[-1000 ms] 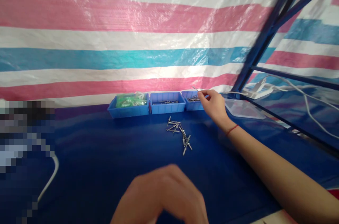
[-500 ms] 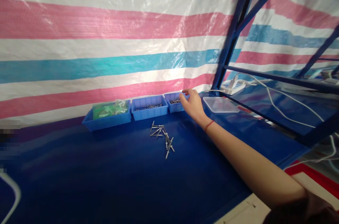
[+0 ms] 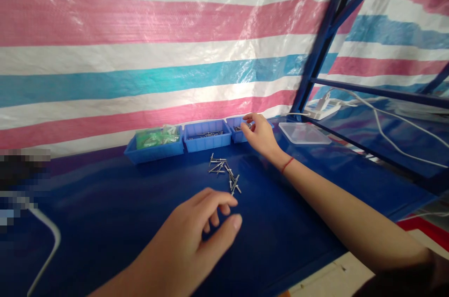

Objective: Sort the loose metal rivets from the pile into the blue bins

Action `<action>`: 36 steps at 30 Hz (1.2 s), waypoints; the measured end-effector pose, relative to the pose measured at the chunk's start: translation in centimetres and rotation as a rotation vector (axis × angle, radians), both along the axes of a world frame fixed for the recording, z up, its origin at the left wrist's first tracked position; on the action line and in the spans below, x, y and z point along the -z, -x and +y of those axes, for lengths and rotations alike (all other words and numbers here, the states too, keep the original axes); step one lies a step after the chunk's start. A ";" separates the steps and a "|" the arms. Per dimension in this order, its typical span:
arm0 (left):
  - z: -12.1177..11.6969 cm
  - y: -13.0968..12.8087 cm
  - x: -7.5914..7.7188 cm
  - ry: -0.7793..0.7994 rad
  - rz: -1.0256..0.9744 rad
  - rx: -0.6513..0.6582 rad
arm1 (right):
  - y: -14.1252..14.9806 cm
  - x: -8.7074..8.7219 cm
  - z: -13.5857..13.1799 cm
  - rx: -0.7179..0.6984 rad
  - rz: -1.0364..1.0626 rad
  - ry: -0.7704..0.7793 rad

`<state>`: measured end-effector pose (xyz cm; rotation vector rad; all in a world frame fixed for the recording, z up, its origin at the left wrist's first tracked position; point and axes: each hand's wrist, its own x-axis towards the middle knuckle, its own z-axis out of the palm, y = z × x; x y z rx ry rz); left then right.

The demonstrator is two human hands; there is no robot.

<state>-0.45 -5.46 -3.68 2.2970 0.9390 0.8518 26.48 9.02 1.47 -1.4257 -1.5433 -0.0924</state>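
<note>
My right hand is over the small blue bin at the right end of the row, thumb and fingers apart. Small metal pieces lie in that bin, partly hidden by the hand. Nearer to me, my left hand hovers with fingers curved and apart, nothing between them. Just beyond its fingertips a loose pile of pop rivets lies on the blue tabletop. The middle blue bin holds more thin metal pieces.
A left blue bin carries green and clear plastic bags. Right of the bins lies a clear plastic lid. Behind it are a white power strip with cables and a blue metal frame. Striped sheeting hangs behind.
My left hand has come into view from below, close to the rivets. My right hand stays at the right bin. The whole view has shifted slightly.
</note>
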 end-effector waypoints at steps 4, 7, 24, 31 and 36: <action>4.8 -5.6 -5.6 -0.157 0.301 -0.015 | 1.0 0.4 -0.4 -0.067 -0.034 0.001; 6.4 -6.7 -5.0 -0.250 0.419 0.009 | 1.7 0.4 -0.8 -0.111 -0.044 0.019; 9.4 -3.9 -2.2 -0.229 0.297 -0.173 | 5.2 -0.2 -4.4 -0.601 -0.483 0.315; 9.6 -3.7 -2.3 -0.188 0.165 -0.187 | 5.4 -0.1 -4.5 -0.632 -0.463 0.312; 9.7 -3.7 -2.4 -0.136 0.051 -0.191 | 5.8 -0.2 -4.6 -0.649 -0.346 0.257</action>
